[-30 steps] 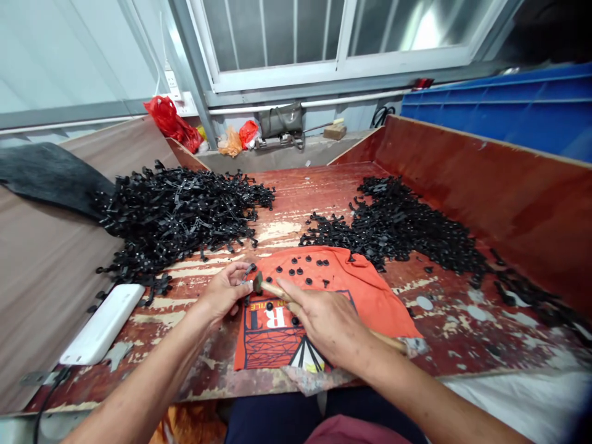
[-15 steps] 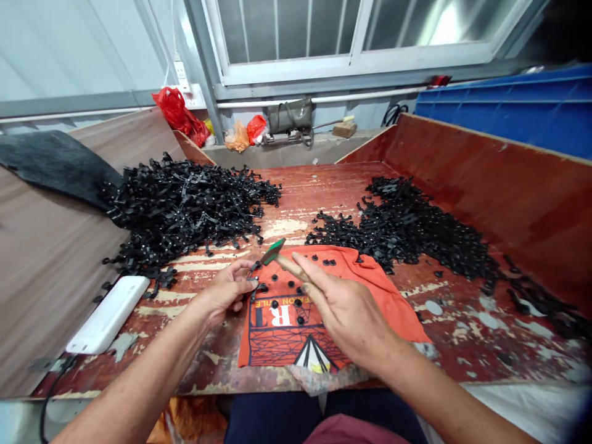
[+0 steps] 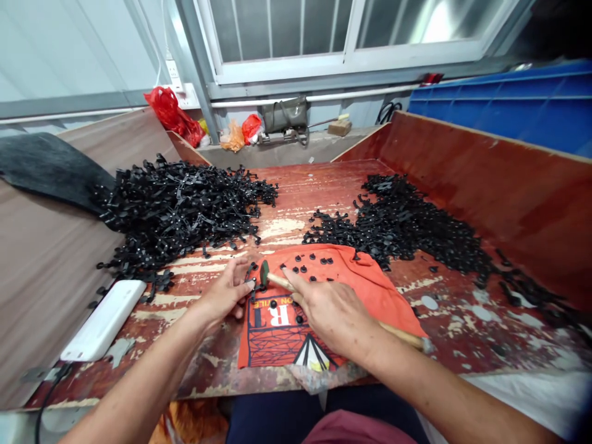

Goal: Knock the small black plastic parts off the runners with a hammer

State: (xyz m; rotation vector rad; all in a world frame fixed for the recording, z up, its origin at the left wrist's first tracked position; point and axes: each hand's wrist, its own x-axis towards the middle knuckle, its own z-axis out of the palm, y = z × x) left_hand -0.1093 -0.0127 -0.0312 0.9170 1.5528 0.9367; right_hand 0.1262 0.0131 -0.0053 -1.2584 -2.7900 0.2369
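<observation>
My right hand [image 3: 333,317] is wrapped around the wooden handle of a hammer with a green head [image 3: 264,273]. The handle's far end comes out under my right wrist. Beside the hammer head, my left hand [image 3: 226,295] pinches a small black plastic part [image 3: 252,285] at the left edge of an orange printed cloth [image 3: 388,299]. Whether the head touches the part cannot be made out. Several small round black pieces [image 3: 324,261] lie scattered over the cloth, some hidden behind my right hand.
A large heap of black plastic parts [image 3: 180,203] fills the back left of the worn red table [image 3: 296,185]. Another dark heap [image 3: 407,216] lies at the right. A white device [image 3: 104,320] rests at the left front. Wooden boards [image 3: 490,166] wall the sides; a blue crate [image 3: 509,105] stands beyond.
The hammer head has come down and to the left, beside the part in my left hand. My right hand is lower and flatter. My left hand stays nearly in place; the view has shifted slightly.
</observation>
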